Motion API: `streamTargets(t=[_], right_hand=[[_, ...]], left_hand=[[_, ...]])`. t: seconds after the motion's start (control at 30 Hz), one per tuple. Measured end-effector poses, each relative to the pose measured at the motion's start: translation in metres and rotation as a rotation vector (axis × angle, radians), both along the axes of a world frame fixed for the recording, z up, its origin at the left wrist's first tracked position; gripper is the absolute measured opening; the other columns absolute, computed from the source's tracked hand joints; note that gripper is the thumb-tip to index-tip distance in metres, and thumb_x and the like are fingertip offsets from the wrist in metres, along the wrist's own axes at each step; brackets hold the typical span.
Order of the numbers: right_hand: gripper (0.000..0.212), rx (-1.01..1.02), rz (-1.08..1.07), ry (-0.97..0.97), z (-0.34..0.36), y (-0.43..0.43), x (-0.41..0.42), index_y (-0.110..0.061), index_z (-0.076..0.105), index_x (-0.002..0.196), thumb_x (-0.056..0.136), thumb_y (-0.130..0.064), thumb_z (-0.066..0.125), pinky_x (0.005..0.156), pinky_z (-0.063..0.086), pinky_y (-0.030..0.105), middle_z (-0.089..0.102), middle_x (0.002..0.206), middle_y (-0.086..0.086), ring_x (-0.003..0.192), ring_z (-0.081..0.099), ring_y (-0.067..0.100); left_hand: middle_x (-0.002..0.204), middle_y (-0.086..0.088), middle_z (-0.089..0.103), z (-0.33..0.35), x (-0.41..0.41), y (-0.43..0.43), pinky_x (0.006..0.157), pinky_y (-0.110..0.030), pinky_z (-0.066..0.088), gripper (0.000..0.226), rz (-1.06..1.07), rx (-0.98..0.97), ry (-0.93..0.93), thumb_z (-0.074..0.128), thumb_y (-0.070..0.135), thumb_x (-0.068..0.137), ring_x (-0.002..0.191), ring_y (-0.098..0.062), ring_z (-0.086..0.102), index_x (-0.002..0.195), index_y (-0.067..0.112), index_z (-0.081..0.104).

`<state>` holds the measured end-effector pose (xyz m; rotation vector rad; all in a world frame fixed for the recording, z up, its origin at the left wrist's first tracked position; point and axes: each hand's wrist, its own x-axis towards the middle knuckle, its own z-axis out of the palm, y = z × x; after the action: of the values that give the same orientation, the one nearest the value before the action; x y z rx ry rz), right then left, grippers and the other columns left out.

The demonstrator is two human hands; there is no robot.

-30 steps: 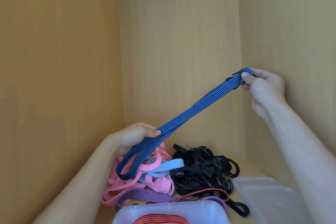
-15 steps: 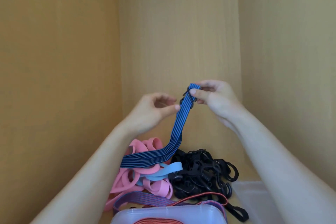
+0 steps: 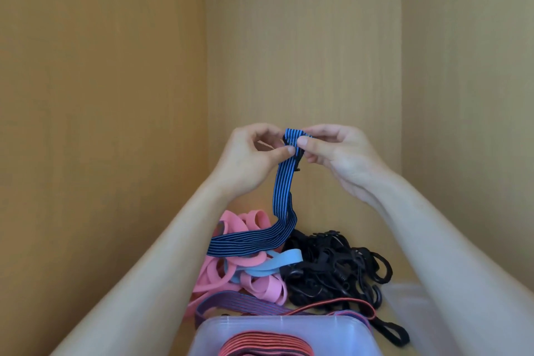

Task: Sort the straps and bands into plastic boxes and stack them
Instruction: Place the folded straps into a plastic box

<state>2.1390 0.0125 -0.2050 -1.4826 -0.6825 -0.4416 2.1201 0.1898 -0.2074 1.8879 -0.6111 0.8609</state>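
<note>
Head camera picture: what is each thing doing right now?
blue striped strap: top end held up, tail draped on the pink bands.
left hand: pinches the strap.
right hand: pinches the strap.
pink bands: heaped loose.
black straps: tangled pile.
plastic box: open, red strap inside.

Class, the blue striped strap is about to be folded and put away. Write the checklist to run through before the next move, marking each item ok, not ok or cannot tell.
1. Grip of the left hand on the blue striped strap: ok, it pinches near the top.
2. Grip of the right hand: ok, it pinches the same top end.
3. Strap lifted off the pile: not ok, its lower part lies across the pink bands.
4. Strap free of the black straps: cannot tell.
5. The plastic box open: ok, a red strap lies inside.
6. Room left in that box: cannot tell, the frame cuts it off.
</note>
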Motion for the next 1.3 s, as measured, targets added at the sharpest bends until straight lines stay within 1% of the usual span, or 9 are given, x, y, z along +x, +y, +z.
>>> streamTargets(t=[0.13, 0.27, 0.47, 0.53, 0.63, 0.73, 0.87, 1.1, 1.3], right_hand=[[0.017, 0.024, -0.063, -0.067, 0.003, -0.004, -0.001, -0.013, 0.074, 0.091, 0.090, 0.002, 0.068, 0.070, 0.054, 0.023, 0.070, 0.083, 0.007, 0.067, 0.063, 0.009], [0.014, 0.077, -0.144, -0.068, 0.006, -0.013, -0.001, -0.012, 0.074, 0.094, 0.093, 0.000, 0.066, 0.074, 0.054, 0.026, 0.069, 0.085, 0.008, 0.068, 0.062, 0.010], [0.014, -0.039, -0.135, -0.185, 0.010, 0.000, -0.011, -0.009, 0.074, 0.098, 0.094, 0.001, 0.064, 0.068, 0.055, 0.020, 0.070, 0.081, 0.008, 0.063, 0.063, 0.006], [0.013, -0.079, -0.202, -0.226, 0.010, 0.005, -0.012, -0.012, 0.074, 0.095, 0.093, -0.001, 0.066, 0.068, 0.055, 0.021, 0.070, 0.078, 0.004, 0.062, 0.063, 0.006], [0.015, -0.075, -0.280, -0.255, 0.008, 0.008, -0.011, -0.017, 0.069, 0.088, 0.092, -0.003, 0.068, 0.070, 0.058, 0.029, 0.069, 0.079, 0.002, 0.061, 0.064, 0.007], [0.018, -0.063, -0.326, -0.279, 0.005, 0.009, -0.009, -0.021, 0.066, 0.085, 0.092, -0.005, 0.068, 0.069, 0.057, 0.027, 0.067, 0.077, -0.001, 0.058, 0.063, 0.005], [0.016, -0.061, -0.343, -0.294, 0.005, 0.008, -0.008, -0.021, 0.066, 0.085, 0.091, -0.007, 0.070, 0.066, 0.056, 0.024, 0.068, 0.079, -0.001, 0.057, 0.063, 0.005], [0.018, -0.048, -0.321, -0.300, 0.002, 0.015, -0.007, -0.023, 0.064, 0.084, 0.087, -0.010, 0.076, 0.062, 0.055, 0.027, 0.067, 0.077, -0.006, 0.056, 0.063, 0.008], [0.020, -0.109, -0.305, -0.282, 0.002, 0.009, -0.005, -0.023, 0.069, 0.102, 0.086, -0.014, 0.078, 0.067, 0.055, 0.023, 0.069, 0.081, -0.006, 0.058, 0.066, 0.004]], left_hand=[[0.092, -0.006, 0.068, 0.003, 0.000, 0.002, 0.059, -0.023, 0.056, 0.009, -0.036, -0.227, 0.019, 0.073, 0.004, 0.090, 0.068, -0.005, 0.064, 0.098, 0.006, 0.069], [0.094, -0.011, 0.070, 0.006, 0.003, 0.008, 0.057, -0.023, 0.056, 0.015, 0.017, -0.368, 0.002, 0.075, 0.005, 0.088, 0.074, -0.013, 0.065, 0.100, 0.002, 0.067], [0.097, -0.018, 0.075, 0.002, 0.003, -0.001, 0.073, -0.034, 0.064, 0.023, -0.038, -0.282, 0.051, 0.077, 0.003, 0.085, 0.082, -0.023, 0.074, 0.105, -0.005, 0.071], [0.096, -0.019, 0.076, 0.004, 0.001, 0.000, 0.072, -0.033, 0.064, 0.020, -0.091, -0.277, 0.062, 0.076, 0.003, 0.086, 0.087, -0.026, 0.075, 0.105, -0.004, 0.073], [0.091, -0.014, 0.078, 0.005, -0.003, 0.001, 0.067, -0.027, 0.061, 0.013, -0.178, -0.263, 0.089, 0.071, 0.001, 0.090, 0.079, -0.021, 0.076, 0.103, -0.001, 0.075], [0.093, -0.014, 0.078, 0.004, -0.004, -0.001, 0.069, -0.027, 0.061, 0.013, -0.238, -0.241, 0.126, 0.064, 0.002, 0.096, 0.080, -0.023, 0.077, 0.104, 0.000, 0.074], [0.102, -0.017, 0.077, 0.003, -0.005, -0.003, 0.080, -0.034, 0.062, 0.023, -0.251, -0.196, 0.158, 0.075, 0.010, 0.089, 0.091, -0.024, 0.076, 0.108, -0.001, 0.071], [0.096, -0.021, 0.076, 0.002, -0.001, -0.002, 0.069, -0.024, 0.060, 0.015, -0.157, -0.176, 0.106, 0.074, 0.004, 0.088, 0.077, -0.014, 0.073, 0.103, -0.002, 0.072], [0.092, -0.012, 0.078, 0.000, 0.002, -0.001, 0.067, -0.021, 0.057, 0.010, -0.192, -0.116, 0.117, 0.068, 0.008, 0.095, 0.076, -0.011, 0.074, 0.099, 0.002, 0.074]])
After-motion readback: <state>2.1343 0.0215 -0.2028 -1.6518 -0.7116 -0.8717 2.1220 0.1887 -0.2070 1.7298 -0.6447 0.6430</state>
